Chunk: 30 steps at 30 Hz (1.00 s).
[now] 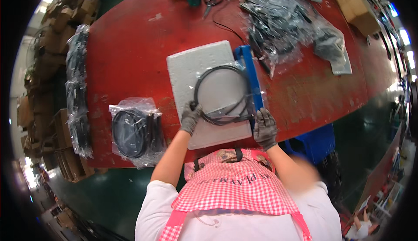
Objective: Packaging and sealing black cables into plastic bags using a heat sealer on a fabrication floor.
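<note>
- Right hand, at 4 o'clock from the cable coil: Keep your fingertips out from beneath the blue bar. Pose: back of the hand up, fingers straight and together, at the bar's near end. The grip is open and encloses nothing visible; contact with the bar cannot be confirmed.
- Left hand, at 8 o'clock: Steady the coil without dragging it. Pose: fingers bent, forearm entering from 7 o'clock. The grip is partly closed at the coil's edge; whether it holds cable or only film, you cannot tell.
- Cable coil, at dial centre: It lies flat over the white foam board, under clear film. Keep its loops gathered and the film smooth.
- Blue bar, at 2 to 3 o'clock: It stands just beside the coil. Keep cable clear of its edge.
- Bagged cables, at 1 o'clock: Heaped on the red tabletop, beyond the bar.
</note>
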Motion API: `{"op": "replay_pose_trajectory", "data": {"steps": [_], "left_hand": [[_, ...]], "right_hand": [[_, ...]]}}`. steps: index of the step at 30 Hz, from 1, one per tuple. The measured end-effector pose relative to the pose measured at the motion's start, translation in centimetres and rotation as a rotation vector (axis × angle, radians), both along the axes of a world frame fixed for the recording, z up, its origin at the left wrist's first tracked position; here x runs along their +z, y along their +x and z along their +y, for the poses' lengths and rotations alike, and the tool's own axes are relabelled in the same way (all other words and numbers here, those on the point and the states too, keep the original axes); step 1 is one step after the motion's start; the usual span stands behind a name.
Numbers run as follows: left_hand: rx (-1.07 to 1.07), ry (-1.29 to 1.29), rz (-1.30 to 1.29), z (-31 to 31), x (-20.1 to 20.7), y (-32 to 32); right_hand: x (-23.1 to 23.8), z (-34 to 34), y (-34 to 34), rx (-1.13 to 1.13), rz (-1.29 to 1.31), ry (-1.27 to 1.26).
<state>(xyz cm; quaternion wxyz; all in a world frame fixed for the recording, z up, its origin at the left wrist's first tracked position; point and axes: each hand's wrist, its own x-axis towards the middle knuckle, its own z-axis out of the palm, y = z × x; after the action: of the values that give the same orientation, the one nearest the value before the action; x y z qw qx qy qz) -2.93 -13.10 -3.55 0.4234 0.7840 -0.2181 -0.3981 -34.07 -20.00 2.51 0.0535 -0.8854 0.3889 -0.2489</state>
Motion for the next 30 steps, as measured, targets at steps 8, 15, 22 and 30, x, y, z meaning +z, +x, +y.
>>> {"op": "replay_pose_trajectory", "data": {"steps": [8,15,22,30], "left_hand": [[0.454,0.057,0.611,5.4,1.5,-8.8],[0.814,-0.009,1.192,1.1,3.1,-14.5],[0.787,0.042,1.248,-2.2,3.6,-15.9],[0.731,0.039,1.076,-6.0,-7.1,-18.3]], "right_hand": [[0.5,0.6,0.6,-0.004,0.003,-0.018],[0.5,1.1,0.7,0.017,0.021,-0.033],[-0.4,1.1,0.2,0.020,-0.023,-0.051],[2.9,1.0,0.2,0.057,0.091,0.055]]}}
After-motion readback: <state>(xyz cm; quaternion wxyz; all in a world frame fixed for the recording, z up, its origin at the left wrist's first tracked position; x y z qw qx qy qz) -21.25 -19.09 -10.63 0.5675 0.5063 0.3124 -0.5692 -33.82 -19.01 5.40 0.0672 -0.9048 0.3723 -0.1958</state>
